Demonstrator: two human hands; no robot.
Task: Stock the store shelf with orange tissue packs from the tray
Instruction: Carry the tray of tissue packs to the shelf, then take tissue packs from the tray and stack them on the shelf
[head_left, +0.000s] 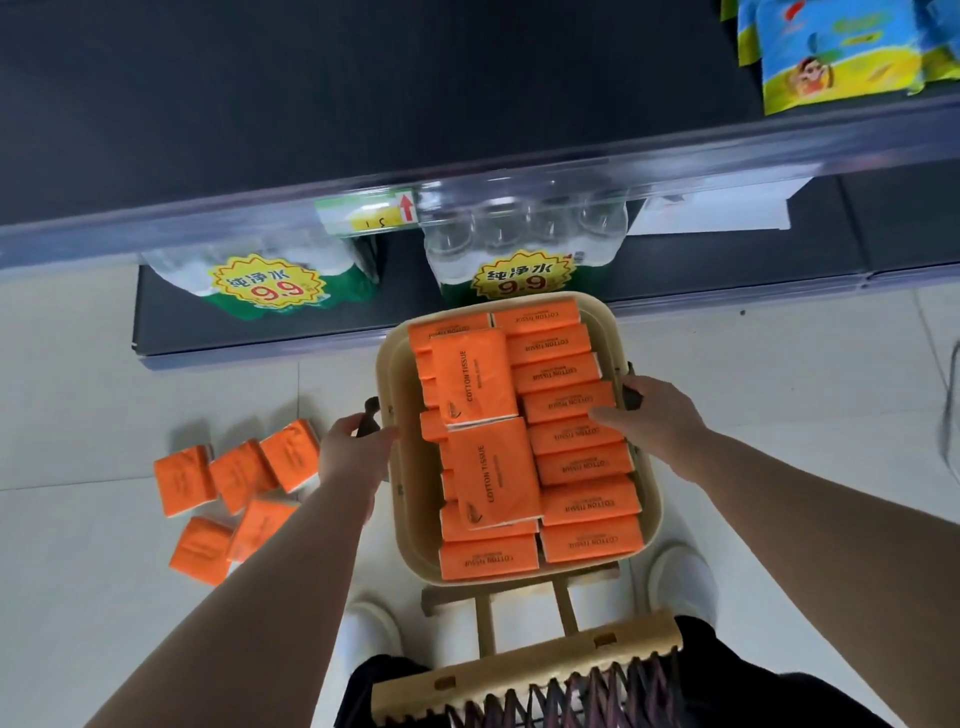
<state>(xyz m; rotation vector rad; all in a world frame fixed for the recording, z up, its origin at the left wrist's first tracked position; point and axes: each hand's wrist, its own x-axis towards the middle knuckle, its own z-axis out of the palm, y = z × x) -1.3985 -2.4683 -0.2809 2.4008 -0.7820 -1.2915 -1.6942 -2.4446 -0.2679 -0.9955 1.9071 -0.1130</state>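
A beige tray (397, 467) sits in front of me, packed with several orange tissue packs (491, 473) printed "COTTON TISSUE". My left hand (356, 449) grips the dark handle on the tray's left side. My right hand (652, 413) grips the dark handle on the right side, with its thumb lying over the rim onto a pack. The dark store shelf (363, 93) spreads above the tray and is bare on its left and middle. Several more orange packs (236, 475) lie loose on the floor to the left.
Two shrink-wrapped bottled-water packs (524, 249) with yellow 9.9 tags stand on the bottom shelf behind the tray. Blue and yellow bags (831, 57) sit at the upper shelf's right end. A wooden stand (524, 670) and my white shoes are below the tray.
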